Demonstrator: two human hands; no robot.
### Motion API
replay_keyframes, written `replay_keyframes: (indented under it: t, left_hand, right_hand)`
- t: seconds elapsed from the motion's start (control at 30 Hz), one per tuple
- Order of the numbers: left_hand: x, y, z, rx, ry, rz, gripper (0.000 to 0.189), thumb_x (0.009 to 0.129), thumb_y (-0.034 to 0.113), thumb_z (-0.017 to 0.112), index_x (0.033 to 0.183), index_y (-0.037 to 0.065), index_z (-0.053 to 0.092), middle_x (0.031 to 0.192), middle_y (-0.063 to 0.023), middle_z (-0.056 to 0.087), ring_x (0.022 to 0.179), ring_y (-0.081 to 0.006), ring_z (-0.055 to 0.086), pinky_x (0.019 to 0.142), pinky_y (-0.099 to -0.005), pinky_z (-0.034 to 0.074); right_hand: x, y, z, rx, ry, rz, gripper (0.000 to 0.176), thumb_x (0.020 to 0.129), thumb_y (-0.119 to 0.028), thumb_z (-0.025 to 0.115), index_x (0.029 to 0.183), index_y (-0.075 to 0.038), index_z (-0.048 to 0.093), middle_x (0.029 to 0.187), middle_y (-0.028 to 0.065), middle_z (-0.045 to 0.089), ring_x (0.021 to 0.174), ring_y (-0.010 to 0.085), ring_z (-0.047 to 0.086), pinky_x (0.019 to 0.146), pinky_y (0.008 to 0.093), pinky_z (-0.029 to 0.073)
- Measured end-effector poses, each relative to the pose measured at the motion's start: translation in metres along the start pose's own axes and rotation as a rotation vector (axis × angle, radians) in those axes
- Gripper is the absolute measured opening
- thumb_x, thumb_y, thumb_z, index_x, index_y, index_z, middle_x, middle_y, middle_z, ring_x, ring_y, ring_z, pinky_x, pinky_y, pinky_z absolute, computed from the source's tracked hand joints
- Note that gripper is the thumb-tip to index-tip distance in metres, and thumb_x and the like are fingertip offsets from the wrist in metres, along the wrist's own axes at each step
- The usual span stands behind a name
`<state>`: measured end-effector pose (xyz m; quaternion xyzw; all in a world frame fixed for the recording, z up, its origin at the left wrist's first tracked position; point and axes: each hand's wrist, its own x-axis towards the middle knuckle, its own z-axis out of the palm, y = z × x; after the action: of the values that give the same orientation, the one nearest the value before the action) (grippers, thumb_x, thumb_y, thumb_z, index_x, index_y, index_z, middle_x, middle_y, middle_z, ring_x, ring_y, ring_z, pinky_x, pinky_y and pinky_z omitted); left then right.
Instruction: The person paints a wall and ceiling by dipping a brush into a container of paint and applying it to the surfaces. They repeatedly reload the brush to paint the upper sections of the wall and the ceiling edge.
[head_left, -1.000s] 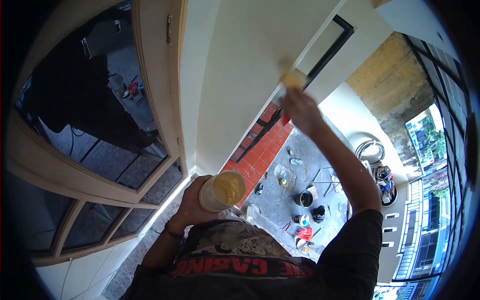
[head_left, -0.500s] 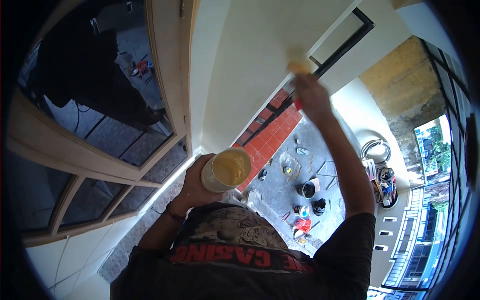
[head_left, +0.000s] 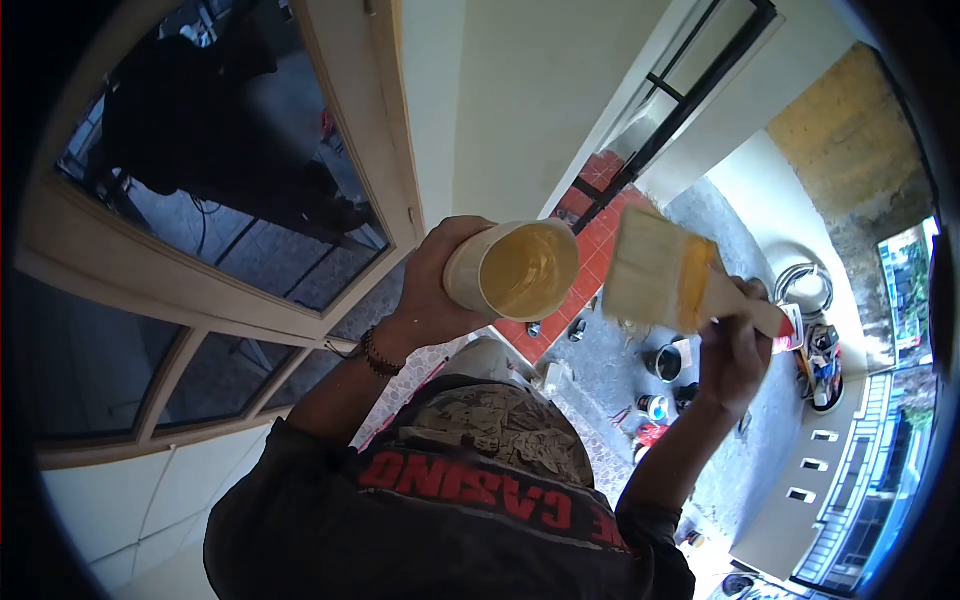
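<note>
As both arms are held out before a dark shirt [head_left: 300, 530], the left elbow is bent near eight o'clock and the right near five, and each forearm is slanted toward one o'clock. The left hand [head_left: 430, 285], set just off the centre toward ten o'clock, is half curled: a pale cup [head_left: 512, 268] is grasped in it by the side, with the cup's mouth tipped toward three o'clock and the camera. A glossy yellowish coating is seen within. The wrist is circled by a beaded bracelet [head_left: 377, 354]. Between three and four o'clock, the right hand [head_left: 735, 350] is folded round the handle of a wide brush [head_left: 650, 268], which is clasped between thumb and fingers. The brush is held at three o'clock, its bristles pointed at nine, near the cup but apart from it in view. Red tiles [head_left: 597, 258] are glimpsed in that gap. Nearly at four o'clock, a black bucket [head_left: 668, 372] is seen on the floor beyond, and a pale wall [head_left: 540, 110] is seen between twelve and one.
</note>
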<state>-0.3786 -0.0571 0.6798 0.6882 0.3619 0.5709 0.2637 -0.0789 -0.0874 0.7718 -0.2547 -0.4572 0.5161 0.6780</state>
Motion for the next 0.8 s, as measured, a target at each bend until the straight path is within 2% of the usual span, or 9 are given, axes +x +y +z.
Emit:
replay_keyframes:
  t: [0.13, 0.2, 0.23, 0.37, 0.5, 0.57, 0.6, 0.67, 0.8]
  left_hand:
    - [0.015, 0.0, 0.015, 0.027, -0.006, 0.107, 0.072, 0.055, 0.01, 0.088, 0.117, 0.008, 0.053, 0.111, -0.0098, 0.059, 0.103, -0.0243, 0.059, 0.088, -0.0352, 0.049]
    - [0.021, 0.005, 0.021, 0.058, -0.001, 0.136, 0.071, 0.055, 0.01, 0.088, 0.117, 0.007, 0.053, 0.112, -0.01, 0.059, 0.103, -0.0249, 0.059, 0.088, -0.0356, 0.049]
    - [0.024, 0.009, 0.022, 0.091, 0.013, 0.173, 0.071, 0.054, 0.01, 0.089, 0.116, 0.007, 0.054, 0.112, -0.0103, 0.059, 0.104, -0.026, 0.058, 0.088, -0.036, 0.049]
    - [0.026, 0.012, 0.028, 0.151, 0.057, 0.26, 0.072, 0.053, 0.012, 0.089, 0.115, 0.005, 0.054, 0.113, -0.0112, 0.059, 0.105, -0.0283, 0.057, 0.088, -0.0367, 0.048]
    - [0.027, 0.014, 0.028, 0.215, 0.053, 0.299, 0.073, 0.052, 0.013, 0.09, 0.115, 0.005, 0.054, 0.113, -0.0115, 0.059, 0.105, -0.0283, 0.057, 0.088, -0.0371, 0.048]
    - [0.028, 0.015, 0.03, 0.243, 0.043, 0.332, 0.072, 0.053, 0.015, 0.09, 0.115, 0.004, 0.054, 0.113, -0.0125, 0.059, 0.105, -0.0286, 0.057, 0.087, -0.0375, 0.049]
    - [0.029, 0.018, 0.031, 0.244, 0.034, 0.331, 0.072, 0.053, 0.015, 0.09, 0.115, 0.004, 0.054, 0.113, -0.0125, 0.059, 0.105, -0.0286, 0.057, 0.087, -0.0375, 0.049]
    - [0.032, 0.022, 0.033, 0.21, 0.064, 0.352, 0.07, 0.056, 0.019, 0.09, 0.114, 0.003, 0.054, 0.112, -0.0153, 0.059, 0.107, -0.029, 0.057, 0.087, -0.0376, 0.049]
    - [0.039, 0.016, 0.035, 0.155, 0.101, 0.455, 0.072, 0.06, 0.024, 0.089, 0.117, 0.002, 0.051, 0.114, -0.0185, 0.057, 0.109, -0.0296, 0.057, 0.088, -0.0375, 0.05]
  right_hand:
    - [-0.016, -0.022, 0.019, -0.149, -0.029, -0.148, 0.043, 0.084, -0.018, 0.068, 0.11, 0.009, 0.047, 0.096, 0.0211, 0.059, 0.085, 0.0267, 0.066, 0.066, 0.035, 0.061]
    - [-0.02, -0.027, 0.041, -0.234, -0.02, -0.051, 0.043, 0.082, -0.019, 0.071, 0.106, 0.01, 0.05, 0.085, 0.0194, 0.061, 0.069, 0.026, 0.068, 0.056, 0.0319, 0.06]
    - [-0.019, -0.025, 0.051, -0.267, 0.062, -0.062, 0.036, 0.083, -0.016, 0.07, 0.102, 0.009, 0.052, 0.076, 0.0163, 0.062, 0.061, 0.0254, 0.068, 0.051, 0.0298, 0.058]
    - [-0.015, -0.019, 0.063, -0.398, 0.157, -0.045, 0.022, 0.086, -0.006, 0.065, 0.1, 0.008, 0.055, 0.076, 0.0176, 0.065, 0.062, 0.0228, 0.068, 0.053, 0.0292, 0.059]
    - [-0.018, -0.018, 0.066, -0.497, 0.178, -0.038, 0.025, 0.082, -0.005, 0.071, 0.1, 0.006, 0.057, 0.081, 0.0156, 0.067, 0.066, 0.021, 0.069, 0.057, 0.0292, 0.058]
    - [-0.021, -0.01, 0.07, -0.761, 0.045, -0.251, 0.03, 0.076, -0.007, 0.078, 0.099, 0.002, 0.059, 0.085, 0.0114, 0.068, 0.074, 0.0182, 0.069, 0.062, 0.0289, 0.058]
    - [-0.016, -0.012, 0.073, -0.931, -0.1, -0.381, 0.032, 0.072, -0.009, 0.082, 0.097, -0.002, 0.062, 0.089, 0.0091, 0.069, 0.079, 0.018, 0.07, 0.064, 0.0293, 0.057]
    - [-0.011, -0.011, 0.088, -0.964, -0.184, -0.363, 0.029, 0.073, -0.014, 0.081, 0.094, -0.005, 0.063, 0.085, 0.0108, 0.069, 0.074, 0.0194, 0.07, 0.061, 0.0289, 0.056]
    - [0.005, -0.01, 0.094, -0.979, -0.196, -0.361, 0.026, 0.076, -0.02, 0.078, 0.092, -0.006, 0.063, 0.078, 0.0101, 0.069, 0.067, 0.02, 0.07, 0.056, 0.0284, 0.055]
